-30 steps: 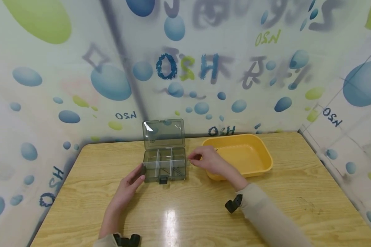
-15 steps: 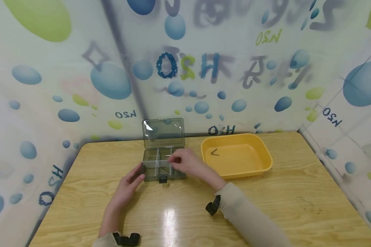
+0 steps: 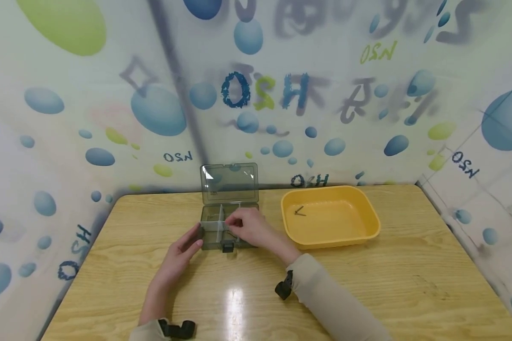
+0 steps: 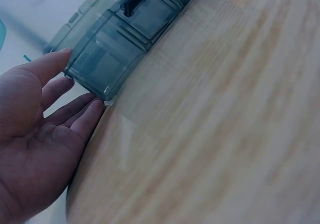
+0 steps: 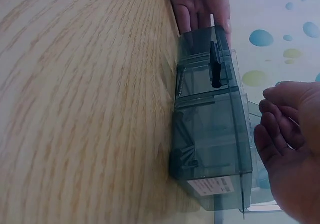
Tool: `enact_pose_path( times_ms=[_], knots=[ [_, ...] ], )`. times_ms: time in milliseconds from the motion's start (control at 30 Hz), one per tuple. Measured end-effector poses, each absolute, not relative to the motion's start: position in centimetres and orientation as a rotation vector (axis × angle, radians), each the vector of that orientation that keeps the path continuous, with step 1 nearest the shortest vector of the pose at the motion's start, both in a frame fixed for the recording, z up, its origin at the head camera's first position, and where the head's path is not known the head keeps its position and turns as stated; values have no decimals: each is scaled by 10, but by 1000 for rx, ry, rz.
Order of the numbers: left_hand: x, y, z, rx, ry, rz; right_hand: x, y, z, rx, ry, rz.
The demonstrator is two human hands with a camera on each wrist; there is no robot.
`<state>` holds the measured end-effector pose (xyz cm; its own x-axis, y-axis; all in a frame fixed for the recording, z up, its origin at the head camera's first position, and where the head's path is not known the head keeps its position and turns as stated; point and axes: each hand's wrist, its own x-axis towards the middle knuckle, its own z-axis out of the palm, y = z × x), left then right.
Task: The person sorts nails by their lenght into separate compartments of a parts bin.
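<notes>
A smoky clear compartment box [image 3: 211, 239] stands on the table with its lid [image 3: 230, 183] raised. Screws or nails [image 5: 186, 144] lie in a front compartment, seen through the wall in the right wrist view. My left hand [image 3: 180, 251] touches the box's left side, its fingers nearly straight and the thumb at the front corner. Over the middle of the box is my right hand [image 3: 251, 227], thumb and index fingertips close together. In the right wrist view the right hand [image 5: 295, 134] has curled fingers. Whether a small piece sits between those fingertips cannot be made out.
A yellow plastic tray [image 3: 333, 242] stands right of the box. Small dark screws or nails [image 3: 299, 211] lie at its left end. The wooden table [image 3: 367, 293] meets a patterned wall sheet [image 3: 324, 94] behind the box and tray.
My right hand has moved left from between the tray and the box to above the box's middle compartments. The left hand stays at the box's left side.
</notes>
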<state>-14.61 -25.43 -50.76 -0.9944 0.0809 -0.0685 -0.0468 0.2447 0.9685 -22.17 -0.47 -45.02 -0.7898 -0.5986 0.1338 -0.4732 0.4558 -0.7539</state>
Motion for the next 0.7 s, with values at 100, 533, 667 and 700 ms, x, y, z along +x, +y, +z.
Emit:
enact_pose_path(
  times_ms=[100,533,667,700],
  knots=[
    [-147,-254,-507,43,2403,1866,-223,-4,-449,-907,2527,-1304],
    [-146,-255,-504,25,2425,1803,-227,13,-449,-872,2498,-1351],
    [-145,-255,-503,16,2420,1789,-227,23,-445,-808,2492,-1358],
    [-145,-255,-503,19,2426,1786,-228,26,-443,-786,2492,-1366]
  ],
)
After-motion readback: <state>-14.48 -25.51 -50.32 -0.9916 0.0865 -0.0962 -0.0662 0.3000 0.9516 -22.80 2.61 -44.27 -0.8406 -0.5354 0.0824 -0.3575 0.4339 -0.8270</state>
